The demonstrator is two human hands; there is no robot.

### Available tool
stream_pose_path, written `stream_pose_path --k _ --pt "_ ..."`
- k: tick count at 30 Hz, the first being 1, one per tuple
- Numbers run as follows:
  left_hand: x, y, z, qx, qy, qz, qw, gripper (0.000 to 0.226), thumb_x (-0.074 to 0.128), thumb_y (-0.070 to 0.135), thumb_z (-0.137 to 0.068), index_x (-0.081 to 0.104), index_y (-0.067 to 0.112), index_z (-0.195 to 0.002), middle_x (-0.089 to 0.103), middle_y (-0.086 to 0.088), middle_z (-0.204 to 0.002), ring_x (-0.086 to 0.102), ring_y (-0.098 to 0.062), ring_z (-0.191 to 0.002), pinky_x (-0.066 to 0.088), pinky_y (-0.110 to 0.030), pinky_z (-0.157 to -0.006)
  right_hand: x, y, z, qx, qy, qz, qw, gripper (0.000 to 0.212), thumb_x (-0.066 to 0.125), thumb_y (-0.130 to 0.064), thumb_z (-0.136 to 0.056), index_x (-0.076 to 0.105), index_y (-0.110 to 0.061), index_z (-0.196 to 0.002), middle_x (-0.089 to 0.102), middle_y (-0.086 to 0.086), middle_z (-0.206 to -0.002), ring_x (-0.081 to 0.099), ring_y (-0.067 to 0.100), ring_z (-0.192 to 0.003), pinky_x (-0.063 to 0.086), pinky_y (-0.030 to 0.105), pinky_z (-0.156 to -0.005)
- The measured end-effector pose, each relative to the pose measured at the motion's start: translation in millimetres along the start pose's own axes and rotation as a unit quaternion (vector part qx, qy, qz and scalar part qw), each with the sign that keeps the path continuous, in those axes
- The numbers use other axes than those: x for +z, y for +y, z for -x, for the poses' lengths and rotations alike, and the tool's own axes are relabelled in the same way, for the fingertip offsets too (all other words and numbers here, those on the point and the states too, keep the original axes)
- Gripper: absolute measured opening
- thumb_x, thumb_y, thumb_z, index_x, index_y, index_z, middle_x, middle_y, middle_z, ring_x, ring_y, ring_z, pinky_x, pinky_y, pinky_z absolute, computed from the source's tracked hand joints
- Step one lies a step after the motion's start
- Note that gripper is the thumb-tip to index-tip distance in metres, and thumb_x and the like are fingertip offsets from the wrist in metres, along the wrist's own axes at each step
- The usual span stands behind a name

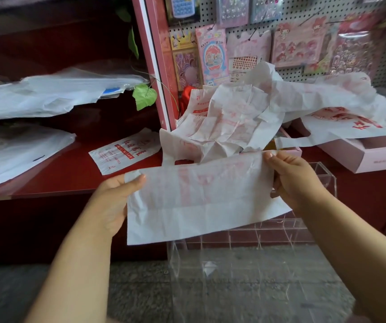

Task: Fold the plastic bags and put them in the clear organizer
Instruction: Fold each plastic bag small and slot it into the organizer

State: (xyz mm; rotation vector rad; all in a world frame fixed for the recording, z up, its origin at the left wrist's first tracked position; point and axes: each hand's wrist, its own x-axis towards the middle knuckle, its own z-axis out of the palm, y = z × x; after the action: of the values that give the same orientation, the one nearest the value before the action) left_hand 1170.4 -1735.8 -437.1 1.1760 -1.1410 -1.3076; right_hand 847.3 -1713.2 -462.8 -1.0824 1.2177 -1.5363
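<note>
I hold a white plastic bag (199, 197) with faint red print stretched flat in the air, folded lengthwise. My left hand (115, 199) pinches its upper left corner, and my right hand (292, 178) pinches its upper right corner. Below and behind the bag stands the clear organizer (245, 231) with several divided compartments, partly hidden by the bag. A loose pile of crumpled white bags (234, 120) with red print lies on the red counter behind it.
A single flat bag (124, 150) lies on the dark red counter (75, 173) at left. Stacks of white bags (35, 96) fill the left shelves. A pink box (362, 155) sits at right, and a pegboard of sticker packs (292, 43) hangs behind.
</note>
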Motion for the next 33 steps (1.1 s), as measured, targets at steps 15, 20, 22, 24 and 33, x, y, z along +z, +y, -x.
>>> stream_pose_path --k 15,20,22,24,33 --pt "10 -8 -2 0.177 0.093 0.040 0.979 0.010 0.070 0.024 -0.078 0.076 0.021 -0.085 0.074 0.001 -0.105 0.068 -0.025 -0.107 0.055 -0.036 -0.088 -13 -16 0 -0.036 -0.016 0.010 0.999 0.023 0.067 -0.023 -0.079 0.071 -0.004 -0.092 0.075 0.011 -0.093 0.071 0.022 -0.087 0.057 0.029 -0.081" --pt "14 -9 0 0.169 0.106 0.046 0.979 0.023 0.075 0.025 -0.068 0.076 0.014 -0.088 0.075 -0.012 -0.099 0.071 -0.034 -0.097 0.055 -0.049 -0.089 -12 -11 -6 -0.077 0.088 0.145 0.983 0.024 0.068 -0.031 -0.088 0.070 -0.009 -0.080 0.070 0.007 -0.087 0.065 0.025 -0.079 0.053 0.035 -0.077" --pt "16 -9 0 0.160 0.105 0.058 0.980 0.026 0.075 0.022 -0.067 0.074 0.012 -0.092 0.075 -0.012 -0.100 0.072 -0.033 -0.095 0.058 -0.044 -0.083 -12 -12 -3 -0.072 0.053 0.112 0.990 0.024 0.065 -0.034 -0.088 0.073 -0.012 -0.086 0.073 0.004 -0.091 0.067 0.020 -0.083 0.054 0.032 -0.081" --pt "16 -9 0 0.157 0.103 0.073 0.980 0.026 0.074 0.019 -0.069 0.074 0.011 -0.093 0.075 -0.012 -0.100 0.072 -0.031 -0.093 0.060 -0.039 -0.076 -13 -15 3 -0.058 -0.013 0.099 0.993 0.017 0.061 -0.025 -0.091 0.074 -0.014 -0.092 0.075 -0.004 -0.085 0.069 0.006 -0.078 0.053 0.015 -0.072" --pt "8 -12 -7 0.156 0.088 0.056 0.982 0.018 0.066 0.001 -0.085 0.072 0.010 -0.099 0.076 -0.009 -0.096 0.074 -0.025 -0.087 0.061 -0.031 -0.069 -18 -10 -1 -0.055 0.005 0.121 0.991 0.009 0.071 -0.015 -0.084 0.074 -0.007 -0.086 0.075 0.002 -0.080 0.067 0.011 -0.071 0.055 0.017 -0.071"
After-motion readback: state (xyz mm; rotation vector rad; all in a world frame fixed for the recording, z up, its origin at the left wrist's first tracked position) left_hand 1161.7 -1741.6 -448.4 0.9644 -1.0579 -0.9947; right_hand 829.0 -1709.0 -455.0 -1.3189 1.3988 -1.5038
